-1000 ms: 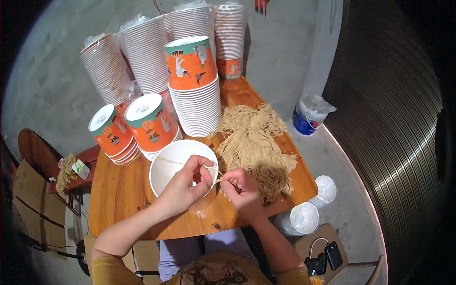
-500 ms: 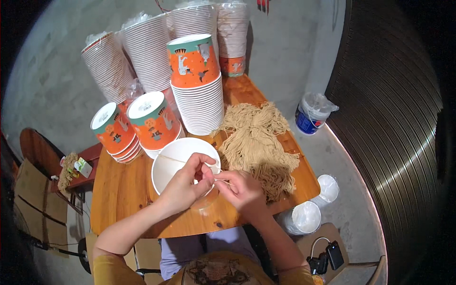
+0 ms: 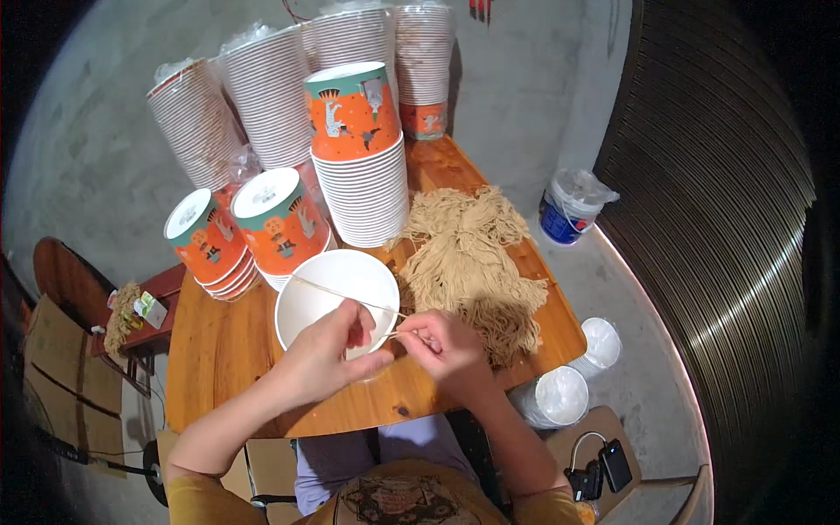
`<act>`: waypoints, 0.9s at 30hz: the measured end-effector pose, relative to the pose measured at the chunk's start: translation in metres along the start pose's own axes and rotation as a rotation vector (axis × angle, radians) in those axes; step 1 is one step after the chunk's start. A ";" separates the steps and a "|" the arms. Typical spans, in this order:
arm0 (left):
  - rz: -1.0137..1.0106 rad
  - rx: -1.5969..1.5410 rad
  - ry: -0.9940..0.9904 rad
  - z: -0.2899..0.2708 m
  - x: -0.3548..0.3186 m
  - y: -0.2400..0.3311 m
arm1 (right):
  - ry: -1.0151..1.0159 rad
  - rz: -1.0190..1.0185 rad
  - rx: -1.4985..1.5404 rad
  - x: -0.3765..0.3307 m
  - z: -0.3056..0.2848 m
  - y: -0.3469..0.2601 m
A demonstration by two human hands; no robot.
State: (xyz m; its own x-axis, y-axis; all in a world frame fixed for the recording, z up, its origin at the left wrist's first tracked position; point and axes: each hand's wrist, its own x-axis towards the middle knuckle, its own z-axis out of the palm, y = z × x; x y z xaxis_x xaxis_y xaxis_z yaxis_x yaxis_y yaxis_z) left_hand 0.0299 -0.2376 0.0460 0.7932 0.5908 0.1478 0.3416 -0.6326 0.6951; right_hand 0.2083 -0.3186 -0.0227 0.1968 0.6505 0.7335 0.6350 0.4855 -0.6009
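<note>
A white paper bowl (image 3: 325,289) stands upright on the wooden table (image 3: 219,350) in front of me. My left hand (image 3: 328,354) grips its near rim and pinches a thin tan string (image 3: 337,293) that runs across the bowl's mouth. My right hand (image 3: 442,341) pinches the same string just right of the bowl. A heap of tan string pieces (image 3: 472,262) lies on the table beside my right hand.
Stacks of orange and teal printed paper bowls (image 3: 354,149) stand behind the white bowl, with two more stacks (image 3: 280,223) lying tilted at left. Tall wrapped stacks (image 3: 262,96) line the back. White lidded tubs (image 3: 560,395) and a phone with charger (image 3: 612,465) sit on the floor at right.
Both hands have shifted slightly over the bowl's near rim while handling the string. The string now stretches across the bowl's mouth. The bowl stays in place.
</note>
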 end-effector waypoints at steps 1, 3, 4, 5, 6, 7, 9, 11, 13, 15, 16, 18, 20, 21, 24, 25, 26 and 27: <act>-0.035 0.094 -0.056 -0.002 -0.005 0.005 | -0.091 0.180 0.093 0.003 -0.005 -0.005; -0.082 0.127 -0.052 -0.001 -0.013 0.008 | -0.187 0.360 0.192 0.009 -0.013 -0.009; 0.056 0.261 0.018 -0.002 -0.017 0.005 | -0.234 0.219 0.080 0.013 -0.017 -0.008; 0.195 0.394 0.085 -0.004 -0.021 0.004 | -0.278 0.078 -0.031 0.016 -0.021 -0.007; 0.192 0.393 0.085 -0.008 -0.025 0.002 | -0.280 0.079 -0.029 0.019 -0.024 -0.005; 0.230 0.461 0.095 -0.013 -0.030 0.002 | -0.271 -0.089 -0.045 0.021 -0.026 -0.002; 0.229 0.532 0.083 -0.018 -0.037 -0.004 | -0.265 -0.257 -0.057 0.030 -0.024 -0.002; 0.278 0.549 0.122 -0.021 -0.041 -0.010 | -0.424 -0.221 -0.181 0.045 -0.019 -0.016; 0.326 0.573 0.166 -0.024 -0.044 -0.018 | -0.358 -0.270 -0.199 0.054 -0.004 -0.027; 0.368 0.403 0.127 -0.023 -0.046 -0.028 | -0.319 -0.278 -0.184 0.055 0.015 -0.022; 0.368 0.406 0.130 -0.022 -0.047 -0.029 | -0.283 -0.226 -0.100 0.051 0.026 -0.014; 0.225 0.205 0.147 -0.019 -0.049 -0.032 | -0.251 -0.170 -0.048 0.050 0.037 -0.010; 0.069 0.121 0.232 -0.010 -0.046 -0.022 | -0.258 -0.166 -0.042 0.050 0.042 -0.011; -0.064 -0.028 0.305 -0.006 -0.041 -0.022 | -0.263 -0.159 -0.042 0.049 0.044 -0.012; -0.207 -0.196 0.425 0.004 -0.029 -0.034 | -0.262 -0.149 -0.066 0.052 0.046 -0.015; -0.216 -0.072 0.395 0.004 -0.027 -0.033 | -0.264 -0.145 -0.065 0.052 0.047 -0.015; -0.225 0.053 0.364 0.003 -0.027 -0.031 | -0.215 -0.156 -0.075 0.052 0.048 -0.016; -0.230 0.053 0.361 0.003 -0.029 -0.031 | -0.166 -0.167 -0.084 0.053 0.050 -0.016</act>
State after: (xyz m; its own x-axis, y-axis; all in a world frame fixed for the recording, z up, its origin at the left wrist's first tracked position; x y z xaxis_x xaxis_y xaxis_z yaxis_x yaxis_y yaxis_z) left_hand -0.0026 -0.2367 0.0182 0.4698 0.8505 0.2364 0.5213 -0.4835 0.7032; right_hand 0.1715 -0.2629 0.0094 -0.0374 0.6555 0.7542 0.7099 0.5486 -0.4416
